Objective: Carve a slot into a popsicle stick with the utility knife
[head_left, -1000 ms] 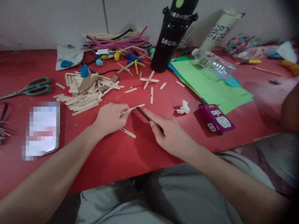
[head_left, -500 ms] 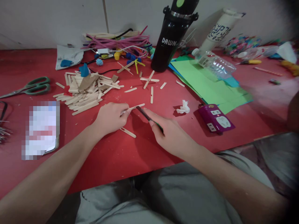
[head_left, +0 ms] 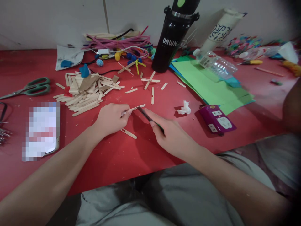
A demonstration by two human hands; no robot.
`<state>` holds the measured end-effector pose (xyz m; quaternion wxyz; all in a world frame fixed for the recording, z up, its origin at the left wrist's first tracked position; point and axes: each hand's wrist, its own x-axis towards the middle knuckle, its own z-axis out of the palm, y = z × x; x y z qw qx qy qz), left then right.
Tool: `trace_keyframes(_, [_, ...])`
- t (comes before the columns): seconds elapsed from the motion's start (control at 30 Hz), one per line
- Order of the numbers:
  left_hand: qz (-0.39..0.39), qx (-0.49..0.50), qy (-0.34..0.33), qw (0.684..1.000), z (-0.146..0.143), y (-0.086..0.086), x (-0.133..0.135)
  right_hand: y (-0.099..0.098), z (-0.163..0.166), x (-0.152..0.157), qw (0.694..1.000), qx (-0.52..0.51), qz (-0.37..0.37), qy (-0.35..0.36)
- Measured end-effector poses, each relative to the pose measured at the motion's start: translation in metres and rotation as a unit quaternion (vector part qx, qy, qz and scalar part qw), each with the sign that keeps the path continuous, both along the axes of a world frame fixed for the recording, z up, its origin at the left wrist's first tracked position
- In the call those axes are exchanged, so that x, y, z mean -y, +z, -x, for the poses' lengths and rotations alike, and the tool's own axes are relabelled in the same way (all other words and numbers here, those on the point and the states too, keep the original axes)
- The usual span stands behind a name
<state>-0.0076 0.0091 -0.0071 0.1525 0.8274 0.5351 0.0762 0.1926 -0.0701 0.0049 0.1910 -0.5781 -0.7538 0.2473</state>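
Observation:
My left hand (head_left: 110,119) pinches a wooden craft stick (head_left: 137,107) down flat on the red table (head_left: 131,157). My right hand (head_left: 171,135) is closed round a dark craft knife (head_left: 144,114), whose blade tip meets the stick near its middle. Another short stick (head_left: 129,134) lies just below my left hand. A pile of craft sticks (head_left: 87,91) sits behind my left hand.
Green-handled scissors (head_left: 33,88) and a phone (head_left: 43,130) lie at the left. A black bottle (head_left: 174,34), green paper sheets (head_left: 209,84), a clear plastic bottle (head_left: 216,64), a purple power socket (head_left: 217,119), crumpled tissue (head_left: 184,108) and pink cords (head_left: 117,42) surround the work spot.

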Motion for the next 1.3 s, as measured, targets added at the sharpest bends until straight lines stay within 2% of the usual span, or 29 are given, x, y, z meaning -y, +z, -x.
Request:
trace_keyframes(0.9, [0.013,0.012,-0.006,1.000,0.0008,-0.0010,-0.0021,-0.0031,0.0036,-0.0028,0.996,0.087,-0.001,0.013])
trace_keyframes(1.3, [0.014,0.001,-0.002,1.000,-0.0001,0.0008,-0.0023,-0.0052,0.0014,-0.0017,0.999,0.053,-0.003,0.009])
